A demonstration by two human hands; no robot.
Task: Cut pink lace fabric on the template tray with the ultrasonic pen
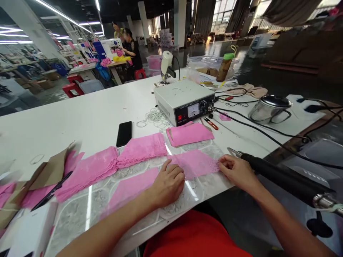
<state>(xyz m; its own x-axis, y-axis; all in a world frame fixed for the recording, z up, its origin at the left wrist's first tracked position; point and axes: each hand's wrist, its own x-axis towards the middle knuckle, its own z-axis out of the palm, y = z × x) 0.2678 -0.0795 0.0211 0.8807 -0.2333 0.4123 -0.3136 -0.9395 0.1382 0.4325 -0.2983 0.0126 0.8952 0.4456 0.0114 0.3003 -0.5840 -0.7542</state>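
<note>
A thin, sheer pink fabric piece (197, 163) lies flat on a clear, glossy sheet (77, 214) over the table. At its right edge my right hand (238, 171) is closed, thumb and fingertips pinching the lacy corner. Over its left end rests my left hand (170, 184), fingers curled down at the fabric's edge, with the fingertips partly hidden. Another pink piece (134, 185) lies flat beneath my left wrist. Behind the hands are two layered pink fabric stacks, one in the middle (143, 150) and one farther left (91, 173), plus a pink pile (190, 134) near the white control box.
A black handheld tool (284, 176) with a metal tip lies right of my right hand, cabled to the control box (184, 100). Around them are a phone (124, 134), orange snips (211, 124), a lidded metal cup (270, 109) and brown card pieces (50, 167).
</note>
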